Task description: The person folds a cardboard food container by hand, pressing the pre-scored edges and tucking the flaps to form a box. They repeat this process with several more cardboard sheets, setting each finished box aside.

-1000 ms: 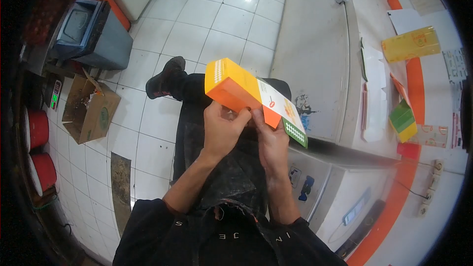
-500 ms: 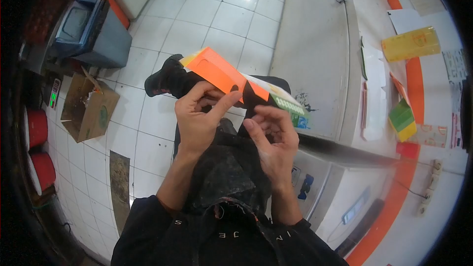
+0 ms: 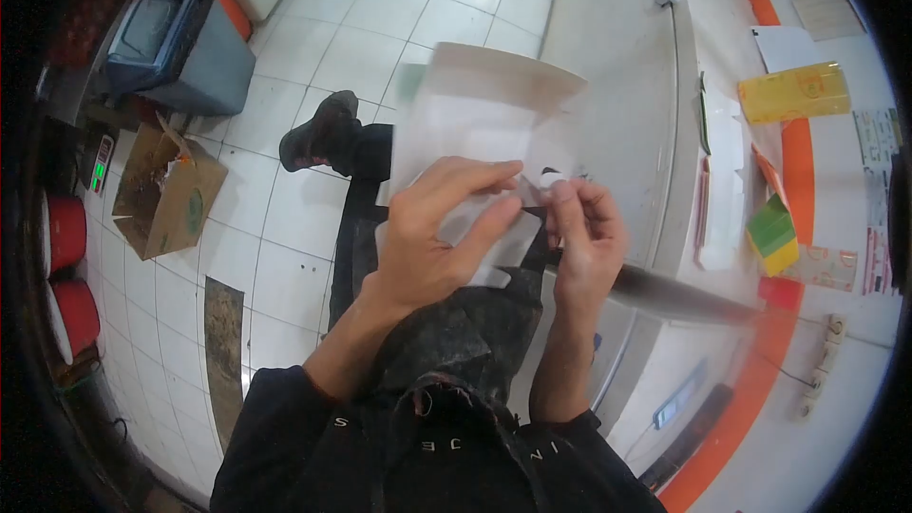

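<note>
A white cardboard box (image 3: 475, 104), its plain inner side facing up, rests over my lap and knees. My left hand (image 3: 442, 228) lies at the near part of the box with its fingers apart; they hide some of the card. At the right corner, my right hand (image 3: 581, 218) pinches the edge of the card near a small dark slot. A loose white flap (image 3: 499, 242) sticks out below the left fingers toward my dark apron (image 3: 446, 323).
An open brown carton (image 3: 171, 190) and a grey bin (image 3: 180, 57) stand on the tiled floor at left. On the right are a white chest (image 3: 608, 104), flattened cartons (image 3: 724, 171) and a yellow roll (image 3: 793, 93). Red containers (image 3: 66, 233) line the left edge.
The box has turned from its orange and green printed outside to its opened white inside. Both hands have shifted right, and the left fingers have spread.
</note>
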Demonstrator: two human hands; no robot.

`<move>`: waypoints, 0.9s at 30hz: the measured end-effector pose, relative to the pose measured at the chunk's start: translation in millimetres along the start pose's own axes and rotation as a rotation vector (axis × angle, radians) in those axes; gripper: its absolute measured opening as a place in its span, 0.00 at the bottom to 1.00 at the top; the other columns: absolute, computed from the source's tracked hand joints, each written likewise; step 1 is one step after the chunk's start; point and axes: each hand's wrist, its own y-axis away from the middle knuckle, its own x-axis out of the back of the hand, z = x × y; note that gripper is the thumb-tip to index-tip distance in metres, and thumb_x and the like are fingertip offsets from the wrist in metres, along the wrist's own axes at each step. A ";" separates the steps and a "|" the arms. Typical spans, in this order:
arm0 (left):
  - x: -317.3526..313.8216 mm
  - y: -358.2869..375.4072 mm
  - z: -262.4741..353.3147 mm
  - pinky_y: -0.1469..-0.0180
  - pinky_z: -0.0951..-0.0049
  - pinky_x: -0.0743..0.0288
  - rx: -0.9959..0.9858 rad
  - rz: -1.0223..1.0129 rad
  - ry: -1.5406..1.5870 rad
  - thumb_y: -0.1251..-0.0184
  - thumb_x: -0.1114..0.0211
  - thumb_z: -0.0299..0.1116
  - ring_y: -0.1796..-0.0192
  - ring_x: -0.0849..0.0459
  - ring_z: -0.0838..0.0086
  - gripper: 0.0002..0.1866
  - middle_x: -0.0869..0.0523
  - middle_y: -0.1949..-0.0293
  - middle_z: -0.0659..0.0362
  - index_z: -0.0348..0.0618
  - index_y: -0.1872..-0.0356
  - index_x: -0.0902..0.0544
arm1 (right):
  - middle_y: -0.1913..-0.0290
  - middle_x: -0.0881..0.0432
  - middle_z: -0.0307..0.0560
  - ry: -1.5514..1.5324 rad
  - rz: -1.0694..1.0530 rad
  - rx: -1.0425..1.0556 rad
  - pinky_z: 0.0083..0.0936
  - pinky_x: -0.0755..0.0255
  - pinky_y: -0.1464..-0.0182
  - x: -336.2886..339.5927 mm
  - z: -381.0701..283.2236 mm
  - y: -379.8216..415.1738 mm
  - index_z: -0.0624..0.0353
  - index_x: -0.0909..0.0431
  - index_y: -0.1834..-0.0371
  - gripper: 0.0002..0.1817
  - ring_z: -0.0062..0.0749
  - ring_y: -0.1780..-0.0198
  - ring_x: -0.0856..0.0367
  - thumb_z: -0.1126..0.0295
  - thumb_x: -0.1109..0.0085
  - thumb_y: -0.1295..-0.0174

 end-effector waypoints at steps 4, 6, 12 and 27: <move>-7.6 3.4 -13.1 0.44 0.60 0.22 -0.109 -0.110 -0.312 0.47 0.20 0.28 0.47 0.17 0.54 0.26 0.14 0.51 0.50 0.38 0.44 0.15 | 0.67 0.14 0.41 -0.219 -0.059 -0.125 0.13 0.38 0.73 16.8 14.5 -12.2 0.64 0.16 0.55 0.08 0.13 0.73 0.27 0.69 0.34 0.27; -14.1 6.4 -20.7 0.43 0.59 0.23 -0.183 -0.136 -0.435 0.50 0.19 0.28 0.44 0.18 0.55 0.30 0.16 0.48 0.51 0.39 0.42 0.16 | 0.67 0.14 0.42 -0.259 -0.091 -0.171 0.13 0.39 0.73 18.9 14.6 -10.5 0.65 0.17 0.54 0.09 0.13 0.73 0.27 0.69 0.35 0.26; -29.0 14.3 -42.2 0.39 0.55 0.24 -0.238 -0.155 -0.581 0.53 0.18 0.29 0.40 0.20 0.55 0.29 0.16 0.46 0.54 0.41 0.45 0.15 | 0.66 0.14 0.43 -0.317 -0.097 -0.248 0.13 0.40 0.74 24.7 20.1 -8.7 0.65 0.18 0.54 0.08 0.13 0.73 0.28 0.69 0.37 0.26; -37.9 31.2 -59.7 0.28 0.41 0.34 -0.308 -0.089 -0.687 0.47 0.22 0.26 0.38 0.18 0.55 0.17 0.13 0.50 0.58 0.44 0.54 0.12 | 0.69 0.15 0.42 -0.282 -0.074 -0.303 0.14 0.40 0.72 21.9 25.2 -2.3 0.60 0.22 0.59 0.06 0.15 0.74 0.28 0.69 0.40 0.26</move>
